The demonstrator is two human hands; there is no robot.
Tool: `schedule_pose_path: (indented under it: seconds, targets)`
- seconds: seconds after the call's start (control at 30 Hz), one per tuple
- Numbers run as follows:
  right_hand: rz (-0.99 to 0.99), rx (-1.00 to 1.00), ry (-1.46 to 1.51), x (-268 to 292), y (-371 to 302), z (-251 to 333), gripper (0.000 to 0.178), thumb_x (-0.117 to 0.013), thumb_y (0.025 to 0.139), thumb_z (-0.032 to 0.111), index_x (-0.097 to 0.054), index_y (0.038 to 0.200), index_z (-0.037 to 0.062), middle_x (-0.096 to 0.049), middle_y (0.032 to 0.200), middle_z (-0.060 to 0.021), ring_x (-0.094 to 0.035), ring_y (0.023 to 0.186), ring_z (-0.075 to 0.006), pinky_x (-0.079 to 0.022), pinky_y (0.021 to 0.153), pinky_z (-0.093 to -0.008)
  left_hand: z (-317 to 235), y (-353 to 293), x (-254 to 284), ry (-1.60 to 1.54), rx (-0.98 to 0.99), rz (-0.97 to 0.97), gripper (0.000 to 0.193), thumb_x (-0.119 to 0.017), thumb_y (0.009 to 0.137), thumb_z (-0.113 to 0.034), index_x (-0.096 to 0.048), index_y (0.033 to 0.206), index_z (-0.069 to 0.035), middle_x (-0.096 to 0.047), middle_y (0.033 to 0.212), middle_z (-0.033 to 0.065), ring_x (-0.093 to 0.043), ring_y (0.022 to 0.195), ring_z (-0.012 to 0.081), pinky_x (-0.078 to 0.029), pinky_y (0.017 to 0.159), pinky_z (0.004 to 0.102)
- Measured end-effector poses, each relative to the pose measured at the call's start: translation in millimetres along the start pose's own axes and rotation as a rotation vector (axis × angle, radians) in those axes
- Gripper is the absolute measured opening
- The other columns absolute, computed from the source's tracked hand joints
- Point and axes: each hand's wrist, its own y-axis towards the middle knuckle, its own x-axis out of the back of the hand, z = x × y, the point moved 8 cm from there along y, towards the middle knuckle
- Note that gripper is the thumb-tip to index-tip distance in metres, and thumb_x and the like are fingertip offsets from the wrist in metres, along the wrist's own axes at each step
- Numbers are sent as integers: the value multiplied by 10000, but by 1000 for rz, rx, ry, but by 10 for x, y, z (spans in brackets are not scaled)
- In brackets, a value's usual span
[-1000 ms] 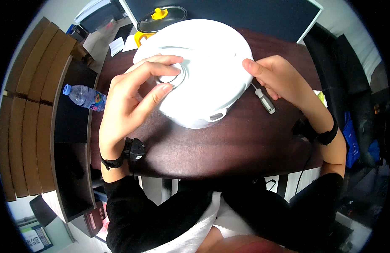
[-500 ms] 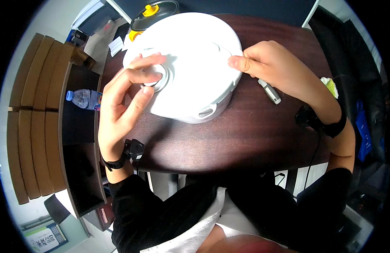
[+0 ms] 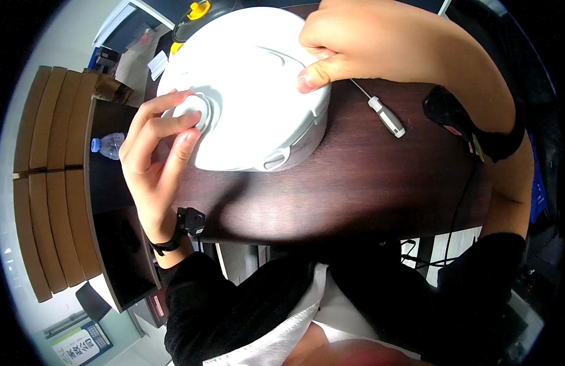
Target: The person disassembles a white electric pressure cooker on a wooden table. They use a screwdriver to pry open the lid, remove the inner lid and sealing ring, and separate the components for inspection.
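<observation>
A large round white plastic tub with a smooth white lid rests on the dark table. My left hand pinches a ringed round white knob on the lid's left part between thumb and fingers. At the far right of the rim, my right hand is closed on the lid's edge, its thumb on top and its other fingers bent and partly hidden. Low on the tub's near side is a small looped tab. A screwdriver with a grey and white handle lies to the right of the tub.
Behind the tub stands a dark pan with yellow parts. To the left, a shelf holds a clear bottle with a blue cap, beside stacked brown cardboard boxes. A thin black cable runs from my right wrist strap.
The tub and my left hand now appear further left. My right hand has shifted further along the rim, away from me, and its forearm has risen. More of the screwdriver shows, including its shaft.
</observation>
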Motion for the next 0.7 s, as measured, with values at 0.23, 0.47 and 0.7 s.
schedule_pose_path:
  seconds: [0.23, 0.47, 0.7]
  targets:
    - [-247, 217, -141, 22, -254, 122, 323, -512, 907, 296, -665, 929, 13, -611, 780, -157, -590, 720, -261, -478, 674, -354, -6, -20, -26, -14, -49, -30, 82, -648, 819, -76, -632, 859, -5, -629, 1088, 163, -622, 937, 213, -478, 774, 294]
    - [-231, 46, 155, 52, -239, -16, 344, -564, 869, 326, -671, 939, 6, -647, 831, -177, -613, 757, -250, -485, 700, -360, 93, -90, -50, -26, 12, -64, 43, -579, 860, -36, -597, 882, -4, -621, 1122, 176, -612, 856, 138, -449, 743, 238]
    - [-349, 83, 136, 251, -265, 187, 345, -613, 813, 296, -665, 951, -16, -656, 806, -170, -625, 715, -249, -503, 640, -340, 100, -99, -65, -63, -48, -171, 80, -536, 891, -63, -548, 942, -3, -599, 1134, 210, -600, 894, 150, -446, 754, 242]
